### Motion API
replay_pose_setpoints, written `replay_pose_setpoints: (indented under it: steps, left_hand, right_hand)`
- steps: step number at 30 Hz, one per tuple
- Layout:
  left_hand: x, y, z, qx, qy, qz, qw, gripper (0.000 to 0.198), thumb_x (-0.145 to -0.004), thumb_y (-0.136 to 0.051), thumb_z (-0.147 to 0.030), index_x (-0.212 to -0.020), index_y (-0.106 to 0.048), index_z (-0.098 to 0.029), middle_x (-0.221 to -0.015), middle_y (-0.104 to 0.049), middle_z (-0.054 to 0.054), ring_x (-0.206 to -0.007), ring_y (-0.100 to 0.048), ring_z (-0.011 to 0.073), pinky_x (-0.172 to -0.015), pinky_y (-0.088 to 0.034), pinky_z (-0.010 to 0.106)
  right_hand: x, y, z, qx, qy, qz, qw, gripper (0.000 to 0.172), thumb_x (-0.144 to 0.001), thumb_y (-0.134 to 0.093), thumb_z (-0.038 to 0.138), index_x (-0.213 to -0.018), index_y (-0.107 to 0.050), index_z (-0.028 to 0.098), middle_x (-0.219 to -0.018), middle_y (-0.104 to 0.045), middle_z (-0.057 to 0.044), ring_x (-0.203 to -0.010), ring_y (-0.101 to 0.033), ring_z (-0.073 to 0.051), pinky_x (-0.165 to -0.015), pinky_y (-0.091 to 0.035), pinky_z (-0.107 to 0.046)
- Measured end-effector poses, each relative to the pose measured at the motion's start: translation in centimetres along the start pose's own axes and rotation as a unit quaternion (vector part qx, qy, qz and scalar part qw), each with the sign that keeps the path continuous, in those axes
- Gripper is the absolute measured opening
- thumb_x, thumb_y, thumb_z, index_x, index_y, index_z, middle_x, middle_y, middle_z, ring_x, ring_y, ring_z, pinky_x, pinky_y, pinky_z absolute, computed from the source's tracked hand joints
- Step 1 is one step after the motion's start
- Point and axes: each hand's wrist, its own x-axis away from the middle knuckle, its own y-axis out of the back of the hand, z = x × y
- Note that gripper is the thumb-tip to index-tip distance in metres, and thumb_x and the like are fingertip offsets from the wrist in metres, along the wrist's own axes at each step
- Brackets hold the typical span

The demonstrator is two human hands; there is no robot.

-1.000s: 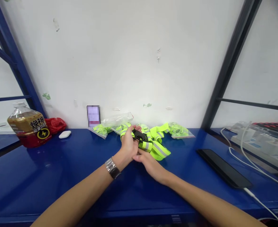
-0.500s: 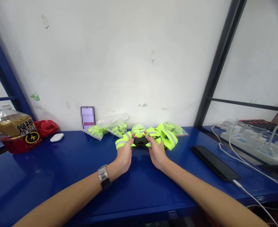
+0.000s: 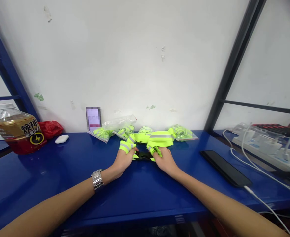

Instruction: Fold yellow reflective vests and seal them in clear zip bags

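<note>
A neon-yellow reflective strap (image 3: 161, 138) with grey stripes lies in a loose loop over and beyond my hands. Its black buckle part (image 3: 144, 156) spans the gap between them, low over the desk. My left hand (image 3: 123, 162) is closed on the strap at the buckle's left end, with one yellow band lying over the fingers. At the right end my right hand (image 3: 167, 162) also grips the strap, knuckles up, its fingertips partly hidden by folds of the band. Whether the buckle is clipped together cannot be made out.
Along the wall lie clear bags of yellow straps (image 3: 183, 132) and a propped phone (image 3: 93, 118). Left are a large drink bottle (image 3: 21, 130), a red bag (image 3: 51, 129) and a white case (image 3: 62, 139). A charging phone (image 3: 225, 168) and a power strip (image 3: 263, 144) are right.
Both hands have turned knuckles-up and come slightly lower and farther apart, bringing the buckle down. The strap's loose part has swung from the right to the middle, beyond the hands.
</note>
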Motion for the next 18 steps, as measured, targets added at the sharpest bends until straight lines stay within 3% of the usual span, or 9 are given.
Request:
replay_pose_setpoints:
  steps: [4,9,14,16,18]
  left_hand:
    - [0.1,0.8,-0.2,-0.122,-0.097,0.075,0.985,0.018,-0.069,-0.060,-0.008,-0.077,-0.070,-0.021,-0.087,-0.068,0.005,-0.091,-0.061,0.0235,-0.095,-0.043,0.032]
    - [0.5,1.0,-0.1,-0.256,-0.247,0.194,0.914,0.037,-0.077,-0.046,-0.007,-0.106,-0.064,-0.023,-0.109,-0.064,0.008,-0.110,-0.055,0.0249,-0.105,-0.036,0.037]
    - [0.6,1.2,0.8,-0.330,-0.277,0.254,0.866,0.045,-0.079,-0.044,-0.011,-0.121,-0.054,-0.020,-0.127,-0.053,0.011,-0.118,-0.047,0.0267,-0.108,-0.033,0.043]
    - [0.6,1.1,0.8,-0.333,-0.266,0.263,0.866,0.038,-0.082,-0.044,-0.015,-0.117,-0.056,-0.020,-0.121,-0.056,0.012,-0.114,-0.049,0.0266,-0.107,-0.033,0.044]
    - [0.7,0.9,0.5,-0.312,-0.240,0.251,0.884,0.029,-0.084,-0.046,-0.022,-0.110,-0.059,-0.020,-0.111,-0.059,0.011,-0.108,-0.052,0.0259,-0.106,-0.034,0.043]
  right_hand:
    - [-0.1,-0.1,-0.2,0.030,0.007,-0.006,1.000,0.028,-0.078,-0.042,0.014,-0.093,-0.064,0.018,-0.090,-0.069,-0.010,-0.088,-0.063,-0.026,-0.079,-0.045,-0.033]
    - [-0.2,-0.4,-0.5,0.056,0.026,-0.019,0.998,0.028,-0.080,-0.040,0.013,-0.097,-0.062,0.018,-0.096,-0.068,-0.011,-0.101,-0.059,-0.026,-0.088,-0.042,-0.035]
    - [0.4,-0.4,-0.1,0.106,0.021,-0.028,0.994,0.025,-0.084,-0.038,0.016,-0.095,-0.060,0.020,-0.100,-0.066,-0.011,-0.101,-0.057,-0.027,-0.088,-0.042,-0.038]
    - [0.7,-0.4,0.2,0.121,0.017,-0.024,0.992,0.024,-0.085,-0.037,0.017,-0.093,-0.060,0.019,-0.100,-0.066,-0.012,-0.103,-0.056,-0.028,-0.086,-0.042,-0.038]
    - [0.9,-0.4,0.5,0.133,0.023,-0.020,0.991,0.024,-0.085,-0.037,0.016,-0.092,-0.059,0.019,-0.101,-0.066,-0.013,-0.102,-0.056,-0.028,-0.083,-0.042,-0.036]
